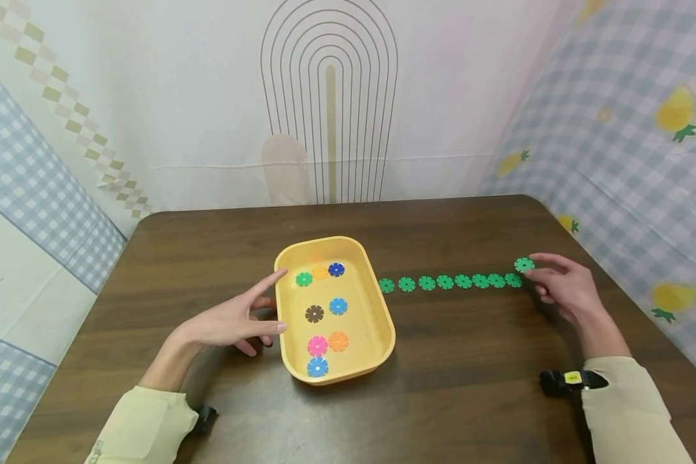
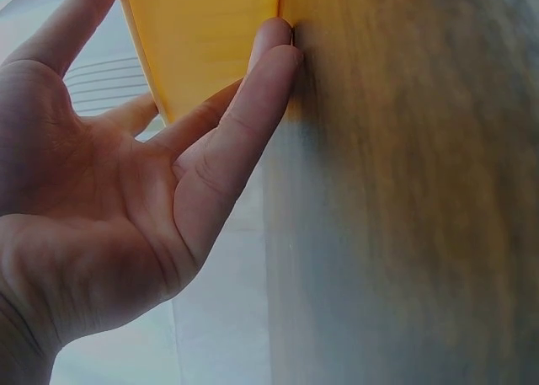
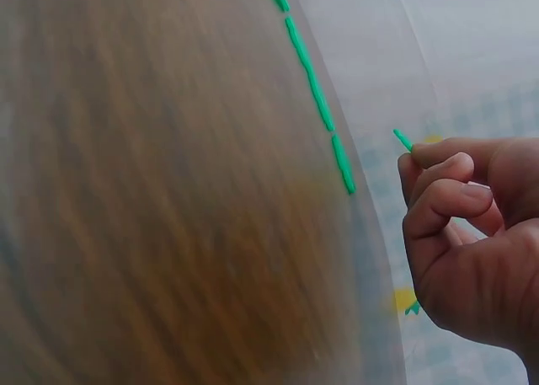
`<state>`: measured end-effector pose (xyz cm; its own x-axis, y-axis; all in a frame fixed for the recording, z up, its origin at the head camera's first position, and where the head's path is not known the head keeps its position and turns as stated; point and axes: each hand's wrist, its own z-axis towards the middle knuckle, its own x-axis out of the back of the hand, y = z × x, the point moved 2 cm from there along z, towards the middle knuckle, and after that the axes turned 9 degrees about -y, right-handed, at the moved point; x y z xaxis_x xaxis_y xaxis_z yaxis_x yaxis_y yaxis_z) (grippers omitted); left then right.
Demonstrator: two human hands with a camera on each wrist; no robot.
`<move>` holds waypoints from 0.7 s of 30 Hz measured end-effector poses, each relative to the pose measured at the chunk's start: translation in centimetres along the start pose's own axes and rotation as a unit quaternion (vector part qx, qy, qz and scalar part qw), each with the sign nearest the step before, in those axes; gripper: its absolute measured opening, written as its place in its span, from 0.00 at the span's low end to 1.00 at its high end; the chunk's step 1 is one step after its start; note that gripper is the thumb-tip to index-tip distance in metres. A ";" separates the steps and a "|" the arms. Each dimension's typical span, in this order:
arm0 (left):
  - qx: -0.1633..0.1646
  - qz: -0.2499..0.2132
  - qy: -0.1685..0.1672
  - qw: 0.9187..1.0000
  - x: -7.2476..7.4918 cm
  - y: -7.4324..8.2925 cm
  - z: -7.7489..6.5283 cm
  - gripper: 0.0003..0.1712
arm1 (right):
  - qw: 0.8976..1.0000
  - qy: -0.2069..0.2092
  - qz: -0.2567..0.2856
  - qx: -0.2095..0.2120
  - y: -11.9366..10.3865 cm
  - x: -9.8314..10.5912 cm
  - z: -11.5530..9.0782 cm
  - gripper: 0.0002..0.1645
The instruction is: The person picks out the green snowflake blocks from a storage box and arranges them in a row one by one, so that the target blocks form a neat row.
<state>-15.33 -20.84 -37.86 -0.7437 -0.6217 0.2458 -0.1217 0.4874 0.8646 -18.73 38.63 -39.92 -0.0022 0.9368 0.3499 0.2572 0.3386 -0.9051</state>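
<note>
In the head view my right hand [image 1: 568, 287] pinches a green notched plastic disc [image 1: 524, 265] between thumb and index finger. The disc is held just above the table in the right wrist view, near the right end of a row of green discs [image 1: 444, 281]. My left hand [image 1: 232, 319] rests at the left side of a yellow tray [image 1: 383, 316], its fingers spread and touching the rim and outer wall. Inside the tray lie several loose discs, among them a brown disc [image 1: 314, 314], a pink disc [image 1: 317, 346] and a dark blue disc [image 1: 336, 269].
Everything stands on a dark brown wooden table [image 1: 441, 399]. A patterned white cloth [image 1: 209, 96] hangs behind its far edge, and checked cloth [image 1: 632, 161] hangs at the right. Black straps with devices [image 1: 557, 381] sit at both wrists.
</note>
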 end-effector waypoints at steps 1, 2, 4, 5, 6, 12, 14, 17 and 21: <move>-0.002 -0.001 -0.002 1.000 0.0 0.0 0.0 0.59 | 1.000 0.004 0.000 -0.002 0.1 0.2 0.0 0.16; -0.004 -0.001 -0.003 1.000 0.0 0.0 0.0 0.59 | 1.000 0.007 -0.002 -0.003 0.2 0.3 0.0 0.16; -0.007 -0.003 -0.005 1.000 0.0 0.0 -0.1 0.59 | 1.000 0.011 -0.010 -0.006 0.4 0.5 0.1 0.15; -0.008 -0.003 -0.006 1.000 0.0 0.0 -0.1 0.59 | 1.000 0.013 -0.016 -0.008 0.5 0.6 0.1 0.15; -0.010 -0.004 -0.007 1.000 0.0 0.1 -0.1 0.59 | 1.000 0.014 -0.021 -0.012 0.6 0.6 0.1 0.15; -0.011 -0.006 -0.007 1.000 0.0 0.0 -0.1 0.60 | 0.999 0.017 -0.045 -0.017 1.0 1.0 0.2 0.17; -0.010 -0.006 -0.006 1.000 0.1 0.0 -0.2 0.59 | 0.998 0.019 -0.056 -0.018 1.1 1.0 0.3 0.20; -0.007 -0.004 -0.005 1.000 0.1 0.0 -0.2 0.59 | 0.996 0.018 -0.080 -0.027 1.3 1.0 0.3 0.25; -0.008 -0.001 -0.006 1.000 0.1 0.0 -0.2 0.60 | 0.993 0.015 -0.107 -0.041 1.5 1.0 0.3 0.29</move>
<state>-15.27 -21.02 -37.77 -0.7507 -0.6162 0.2384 -0.1136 0.4758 0.8722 -18.67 40.10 -40.97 -0.0375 0.8404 0.5406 0.3312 0.5209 -0.7868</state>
